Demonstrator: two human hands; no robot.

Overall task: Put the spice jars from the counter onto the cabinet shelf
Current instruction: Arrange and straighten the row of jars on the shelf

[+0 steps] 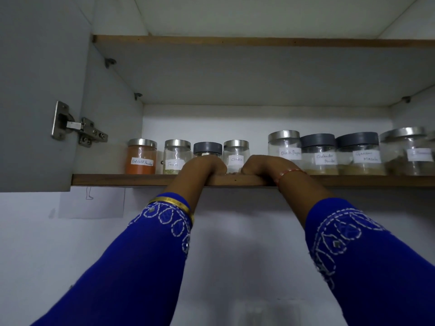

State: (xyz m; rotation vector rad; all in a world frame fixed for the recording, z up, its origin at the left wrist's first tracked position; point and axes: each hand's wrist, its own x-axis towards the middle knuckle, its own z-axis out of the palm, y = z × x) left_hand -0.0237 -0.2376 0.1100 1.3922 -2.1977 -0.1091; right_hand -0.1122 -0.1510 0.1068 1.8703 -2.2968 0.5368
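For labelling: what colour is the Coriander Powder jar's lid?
Dark grey lid, head view.

Dim, cool, even light; source not visible. Soft shadows of both arms fall on the wall below the shelf. Small glare spots on the metal jar lids. Wide-angle bending at the edges; rightmost jar and bottom centre blurred.

Both arms are raised, the forearms running up from 7 and 5 o'clock toward the centre. The left hand and the right hand are seen from the back, side by side at wrist height, slightly apart. The fingers are hidden beyond the knuckles, so their grip cannot be told. Blue embroidered sleeves are worn, with a gold bangle at the left cuff and a thin thread on the right wrist.
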